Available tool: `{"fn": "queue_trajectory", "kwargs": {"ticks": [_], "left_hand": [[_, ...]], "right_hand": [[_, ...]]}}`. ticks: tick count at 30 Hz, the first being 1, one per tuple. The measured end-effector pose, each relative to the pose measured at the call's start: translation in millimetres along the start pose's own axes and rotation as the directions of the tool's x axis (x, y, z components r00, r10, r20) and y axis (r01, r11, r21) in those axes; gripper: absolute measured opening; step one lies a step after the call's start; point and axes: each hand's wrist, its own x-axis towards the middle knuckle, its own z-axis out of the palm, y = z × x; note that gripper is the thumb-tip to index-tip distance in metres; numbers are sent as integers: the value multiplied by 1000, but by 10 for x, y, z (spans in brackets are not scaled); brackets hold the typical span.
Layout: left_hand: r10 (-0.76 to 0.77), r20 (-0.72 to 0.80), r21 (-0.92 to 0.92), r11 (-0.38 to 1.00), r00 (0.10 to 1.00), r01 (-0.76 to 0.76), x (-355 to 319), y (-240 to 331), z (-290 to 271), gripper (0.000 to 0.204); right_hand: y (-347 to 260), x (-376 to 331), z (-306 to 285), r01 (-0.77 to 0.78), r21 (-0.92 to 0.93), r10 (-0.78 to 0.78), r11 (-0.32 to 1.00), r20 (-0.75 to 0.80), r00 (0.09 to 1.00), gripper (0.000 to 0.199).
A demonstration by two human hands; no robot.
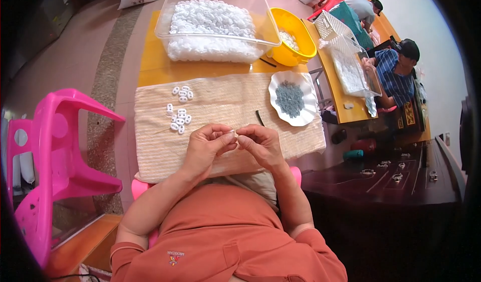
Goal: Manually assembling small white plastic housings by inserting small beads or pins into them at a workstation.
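My left hand and my right hand meet over the near middle of a striped beige cloth. Thumbs and forefingers of both are pinched together on a tiny whitish piece, mostly covered by the fingertips. Left of them on the cloth lie several small white oval pieces with two holes, in two loose groups. To the right, a white wavy-rimmed plate holds a heap of small grey-blue bits. A short black strip rests between the plate and my right hand.
Behind the cloth, a clear plastic bin full of white pieces stands beside a yellow basin. A pink chair is on the left. At another table to the right, a person in a dark cap handles a clear tub; another person sits beyond.
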Motion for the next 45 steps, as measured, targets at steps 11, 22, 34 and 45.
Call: {"fn": "queue_trajectory", "kwargs": {"ticks": [11, 22, 34, 45], "left_hand": [[-49, -37, -20, 999, 998, 48, -9, 59, 52, 14], [-22, -55, 64, 998, 998, 26, -12, 14, 47, 11], [-43, -55, 76, 996, 998, 47, -7, 11, 48, 13], [-56, -79, 77, 995, 995, 63, -18, 14, 65, 13]], "right_hand": [[-136, -22, -611, 210, -779, -540, 591, -189, 820, 14], [-95, 0, -894, -35, -997, -465, 71, -64, 883, 26], [34, 48, -926, -4, -999, -501, 51, -29, 865, 23], [126, 82, -878, 18, -978, -598, 208, -113, 794, 10]]}}
